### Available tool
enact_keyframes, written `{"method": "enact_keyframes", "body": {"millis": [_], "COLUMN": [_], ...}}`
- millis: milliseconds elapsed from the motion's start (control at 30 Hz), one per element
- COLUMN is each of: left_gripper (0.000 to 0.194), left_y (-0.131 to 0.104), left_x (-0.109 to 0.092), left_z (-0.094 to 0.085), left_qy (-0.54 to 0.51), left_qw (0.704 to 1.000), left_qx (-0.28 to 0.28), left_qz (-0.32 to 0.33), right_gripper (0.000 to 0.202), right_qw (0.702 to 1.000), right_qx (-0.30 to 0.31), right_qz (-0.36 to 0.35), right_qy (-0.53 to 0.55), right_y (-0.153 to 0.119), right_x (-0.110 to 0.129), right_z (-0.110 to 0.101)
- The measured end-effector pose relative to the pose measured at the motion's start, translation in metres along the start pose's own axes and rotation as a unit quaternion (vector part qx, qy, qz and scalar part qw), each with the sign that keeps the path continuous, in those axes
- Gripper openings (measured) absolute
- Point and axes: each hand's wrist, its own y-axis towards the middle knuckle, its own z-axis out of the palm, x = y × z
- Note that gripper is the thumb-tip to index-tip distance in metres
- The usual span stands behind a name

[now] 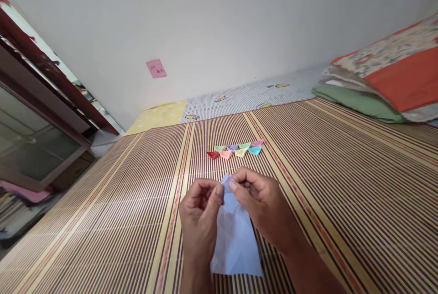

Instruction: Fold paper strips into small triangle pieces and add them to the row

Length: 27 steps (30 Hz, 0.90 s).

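Our right forearm (311,262) comes in nearest, beside the loose end of the paper (237,239), a pale blue sheet that spreads over the mat (130,221) between our wrists. Farther up, our left hand (201,216) is pinched on one side of the paper's doubled-over top, and our right hand (265,202) is pinched on the other. We judge the crease to be the weak point: if one thumb pulls harder than the other, the fold could skew or the thin sheet tear. A wrist dropped on the loose end could pin it and drag the top crooked. Our fingers hide part of the fold, so a misaligned edge might escape us.

Just past our fingertips sit eight small shapes (241,153) in two rows, red at the near left, pink at the far right; pushing our knuckles forward could scatter them. Beyond the mat we see a yellow cloth (160,113) and a patterned cloth (239,97), bedding (404,79) heaped at the right, a cabinet (37,143) to the left, and a pink note (156,68) on the wall (239,20).
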Motion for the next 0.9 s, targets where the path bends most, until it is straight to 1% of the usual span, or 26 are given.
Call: {"method": "enact_keyframes", "body": {"millis": [167,267,333,400,433,533,600,700,767,900], "left_gripper": [0.008,0.008,0.009,0.009,0.008,0.009,0.010,0.009,0.009,0.007], "left_y": [-0.001,-0.003,-0.003,-0.003,-0.003,-0.003,-0.003,-0.004,-0.004,-0.005], "left_x": [-0.001,-0.001,-0.002,-0.002,-0.002,-0.002,-0.002,-0.004,-0.005,-0.007], "left_z": [0.003,0.001,0.000,-0.001,-0.002,-0.003,-0.003,-0.003,-0.003,-0.003], "left_qy": [0.001,0.006,0.015,0.028,0.034,0.043,0.047,0.059,0.064,0.064], "left_qw": [1.000,1.000,1.000,0.999,0.999,0.998,0.998,0.997,0.997,0.997], "left_qx": [-0.020,-0.024,-0.022,-0.022,-0.022,-0.016,-0.006,0.014,0.024,0.037], "left_qz": [0.016,0.013,0.013,0.018,0.022,0.034,0.039,0.040,0.037,0.029], "right_gripper": [0.020,0.015,0.012,0.007,0.004,0.022,0.027,0.014,0.007,0.007], "right_qw": [0.999,0.996,0.994,0.994,0.995,0.998,0.999,1.000,1.000,0.998], "right_qx": [-0.027,-0.058,-0.079,-0.085,-0.080,-0.051,-0.024,0.007,0.014,0.011], "right_qz": [-0.029,-0.051,-0.060,-0.059,-0.054,-0.027,-0.013,-0.013,-0.026,-0.058], "right_qy": [-0.029,-0.053,-0.049,-0.032,-0.021,0.010,0.026,0.024,0.008,-0.023], "right_y": [0.000,-0.001,-0.002,-0.003,-0.003,-0.002,-0.001,0.001,0.002,0.002], "right_x": [0.000,-0.003,-0.005,-0.007,-0.007,-0.008,-0.008,-0.005,-0.002,0.002], "right_z": [0.004,0.005,0.006,0.007,0.007,0.004,0.000,-0.006,-0.008,-0.010]}}
